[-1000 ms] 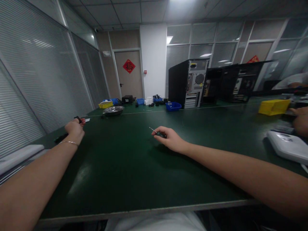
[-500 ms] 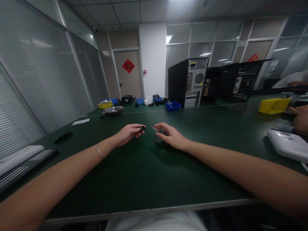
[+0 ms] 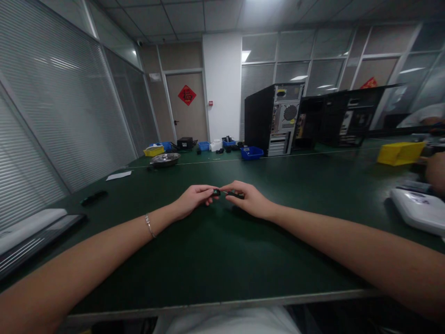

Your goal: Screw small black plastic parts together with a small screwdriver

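My left hand (image 3: 195,200) pinches a small dark piece (image 3: 216,192) with a green patch on it; its exact kind is too small to make out. Opposite it, my right hand (image 3: 248,197) is closed on a screwdriver (image 3: 235,195) with a dark handle and a thin metal shaft. The shaft points left, its tip at or very near the dark piece. Both hands are above the middle of the green table (image 3: 208,260), close together.
Black computer towers (image 3: 267,120) stand at the back right. A blue bin (image 3: 252,153), a metal bowl (image 3: 165,160) and a yellow bin (image 3: 400,153) sit on the table. On the right are a white device (image 3: 419,211) and another person's hand (image 3: 436,168). A dark tool (image 3: 93,198) lies left.
My left hand has moved right with the dark piece, closing the gap to the screwdriver. The right hand's fingers have drawn in a little around the screwdriver.
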{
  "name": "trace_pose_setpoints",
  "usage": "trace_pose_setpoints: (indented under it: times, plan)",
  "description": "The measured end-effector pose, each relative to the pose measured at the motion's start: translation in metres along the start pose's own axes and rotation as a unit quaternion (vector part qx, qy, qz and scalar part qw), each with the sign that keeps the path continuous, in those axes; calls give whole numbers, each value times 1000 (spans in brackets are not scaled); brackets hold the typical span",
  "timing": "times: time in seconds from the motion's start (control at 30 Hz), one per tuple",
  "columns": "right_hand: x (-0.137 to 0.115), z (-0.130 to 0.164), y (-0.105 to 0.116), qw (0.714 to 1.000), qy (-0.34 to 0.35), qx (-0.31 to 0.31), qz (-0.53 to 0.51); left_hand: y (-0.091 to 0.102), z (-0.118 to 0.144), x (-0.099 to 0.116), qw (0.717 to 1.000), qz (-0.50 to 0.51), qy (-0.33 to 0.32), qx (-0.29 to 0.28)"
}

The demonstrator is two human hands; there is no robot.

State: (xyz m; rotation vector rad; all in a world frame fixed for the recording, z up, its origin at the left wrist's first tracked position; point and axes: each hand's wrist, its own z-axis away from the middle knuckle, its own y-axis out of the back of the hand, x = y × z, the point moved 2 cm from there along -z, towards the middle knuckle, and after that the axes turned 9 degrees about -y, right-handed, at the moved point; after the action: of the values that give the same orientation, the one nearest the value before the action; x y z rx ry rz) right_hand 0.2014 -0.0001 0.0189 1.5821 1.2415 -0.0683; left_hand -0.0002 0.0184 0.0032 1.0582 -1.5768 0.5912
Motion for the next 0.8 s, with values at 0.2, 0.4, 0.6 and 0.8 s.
trace_pose_setpoints:
  times: [0.2,0.4,0.6,0.8]
  plan:
    - [3,-1,-2,1000,3,-2,5,4,0,-2,1000,-8,-6,19]
    - [1,0,-2,1000,3,-10,0,3,2,1,999,-41,-14,3]
    - [-3,2,0,1000,-4,-30,-3,4,3,2,1000,-23,-6,-9]
    - [-3,2,0,999,6,-44,-28,5,4,1,998,42,21,-31]
